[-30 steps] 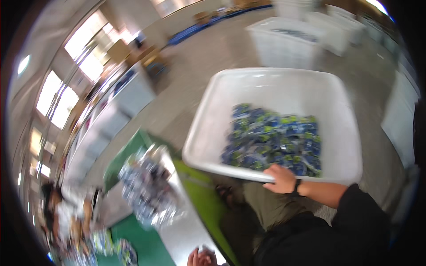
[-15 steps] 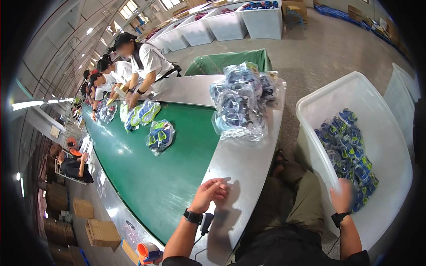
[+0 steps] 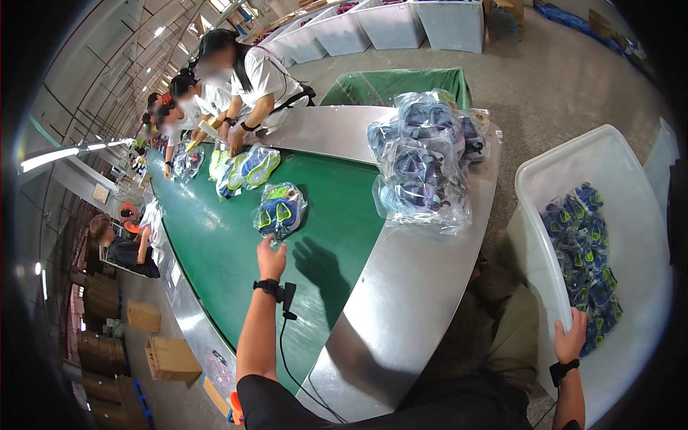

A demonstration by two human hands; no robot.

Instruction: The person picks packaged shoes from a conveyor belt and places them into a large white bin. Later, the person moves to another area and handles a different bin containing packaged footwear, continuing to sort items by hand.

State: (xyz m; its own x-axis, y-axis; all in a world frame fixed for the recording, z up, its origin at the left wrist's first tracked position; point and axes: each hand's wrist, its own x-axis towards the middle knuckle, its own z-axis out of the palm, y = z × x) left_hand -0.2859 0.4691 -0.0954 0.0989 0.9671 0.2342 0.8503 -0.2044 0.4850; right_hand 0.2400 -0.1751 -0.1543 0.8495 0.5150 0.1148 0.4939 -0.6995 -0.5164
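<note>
Bagged shoes (image 3: 423, 172) (piled high) stand between left hand (image 3: 271, 258) and white bin (image 3: 638, 208)

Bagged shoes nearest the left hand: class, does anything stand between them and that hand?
Nothing visible does. The left hand is over the green belt, its fingertips at the near edge of the bagged shoes; whether they touch is unclear.

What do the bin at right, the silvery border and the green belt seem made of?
Bin: probably moulded plastic, semi-gloss white, given its rounded edges. Silvery border: likely stainless steel, satin, from its blurred glare. Green belt: perhaps PVC or rubber, by its smooth, faint sheen.
</note>
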